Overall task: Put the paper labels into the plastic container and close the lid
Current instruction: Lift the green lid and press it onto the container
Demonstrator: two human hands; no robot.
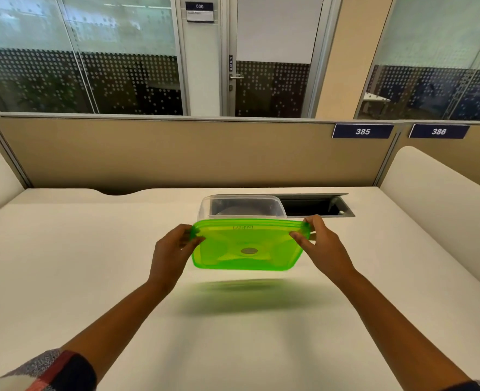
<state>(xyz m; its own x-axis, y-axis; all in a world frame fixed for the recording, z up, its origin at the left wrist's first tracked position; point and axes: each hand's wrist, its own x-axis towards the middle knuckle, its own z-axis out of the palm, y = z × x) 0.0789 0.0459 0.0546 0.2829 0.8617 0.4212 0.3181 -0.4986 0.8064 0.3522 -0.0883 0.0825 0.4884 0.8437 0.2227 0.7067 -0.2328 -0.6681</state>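
A bright green translucent lid [247,245] hangs in the air above the white table, tilted toward me and casting a green shadow below it. My left hand [172,249] grips its left edge and my right hand [319,244] grips its right edge. Just behind the lid stands the clear plastic container [241,206], open on top, with something pale and rounded showing faintly through its wall. I cannot tell whether that is the paper labels; the lid hides the container's front.
A recessed grey cable hatch [317,206] lies open in the table [92,263] right of the container. A tan partition [176,153] with number plates 385 and 386 closes off the far edge. Cream side panels flank the desk.
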